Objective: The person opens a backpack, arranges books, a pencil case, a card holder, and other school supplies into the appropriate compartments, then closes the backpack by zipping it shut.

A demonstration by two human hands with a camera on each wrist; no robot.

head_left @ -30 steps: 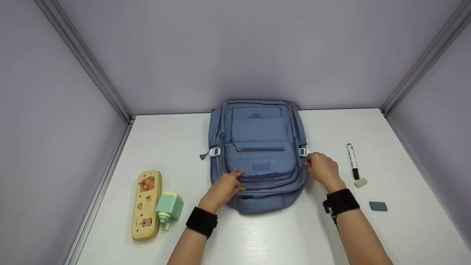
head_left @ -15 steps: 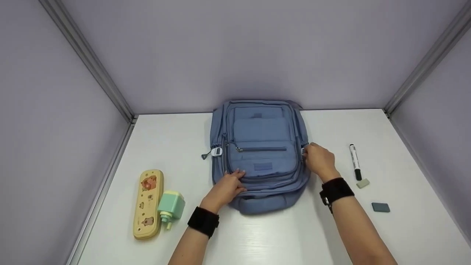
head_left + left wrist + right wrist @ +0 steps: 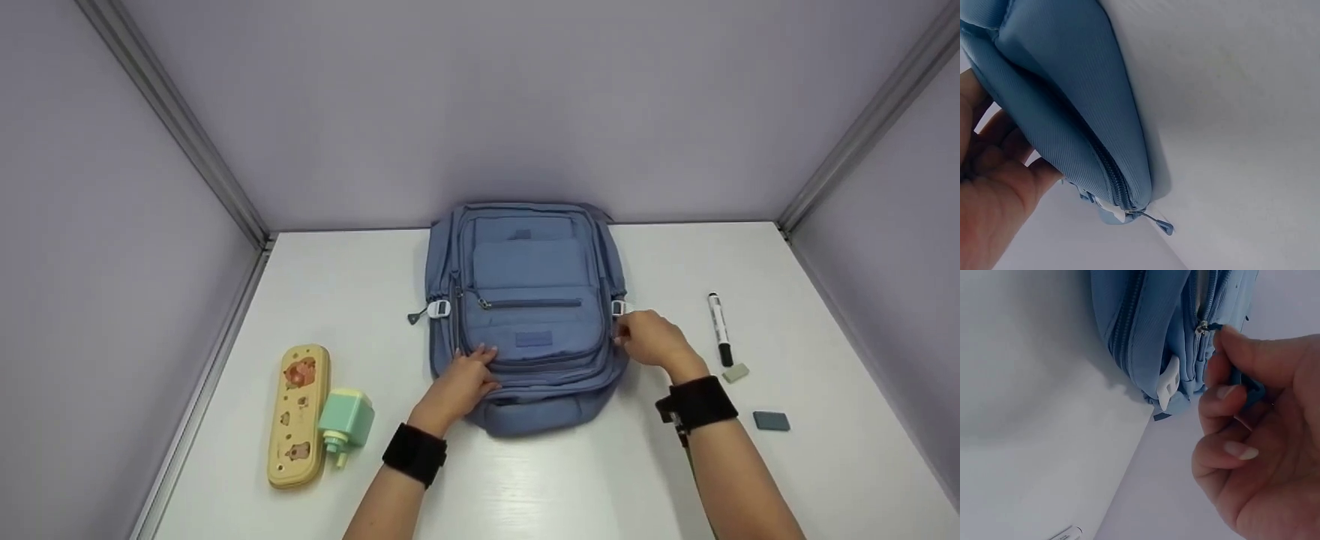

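Pinching a blue zipper pull [image 3: 1241, 385] in our right hand [image 3: 651, 341] while our left hand [image 3: 465, 379] presses flat on the blue fabric backpack [image 3: 529, 300], we risk snagging cloth in the zipper teeth.

Looking down from head height over the whole table [image 3: 570, 480]; wrist views close beside the backpack [image 3: 529, 315], sharing its sides.

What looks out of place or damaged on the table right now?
Nothing stands out. The blue backpack lies flat and looks intact, with the left hand resting on its front and the right hand pinching a zipper pull at its side. The pencil case, marker and erasers lie undisturbed.
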